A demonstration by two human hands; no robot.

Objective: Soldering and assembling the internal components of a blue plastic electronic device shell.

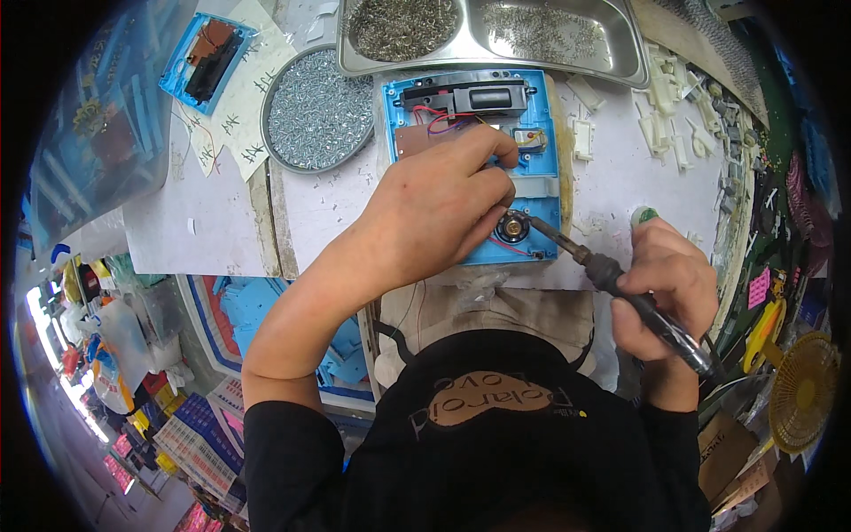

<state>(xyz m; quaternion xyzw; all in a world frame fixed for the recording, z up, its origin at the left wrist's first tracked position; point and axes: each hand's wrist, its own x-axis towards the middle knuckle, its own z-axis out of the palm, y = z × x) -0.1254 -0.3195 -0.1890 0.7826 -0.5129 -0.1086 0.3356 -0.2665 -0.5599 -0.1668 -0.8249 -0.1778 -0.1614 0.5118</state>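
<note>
White cluttered workbench (204, 222), screw dish (317, 108), steel tray (567, 40)

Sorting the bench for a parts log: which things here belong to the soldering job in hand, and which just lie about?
In use: left hand; right hand; soldering iron; open blue device; its round speaker.
Lying about: round screw tray; steel tray; white plastic parts; yellow fan.

black long sleeves, bare hands

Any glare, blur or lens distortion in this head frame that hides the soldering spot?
Head view: fisheye bends the metal tray and table edges toward a dark rim; lighting is even, without glare; the soldering iron tip, left hand and blue casing are sharp.
</note>
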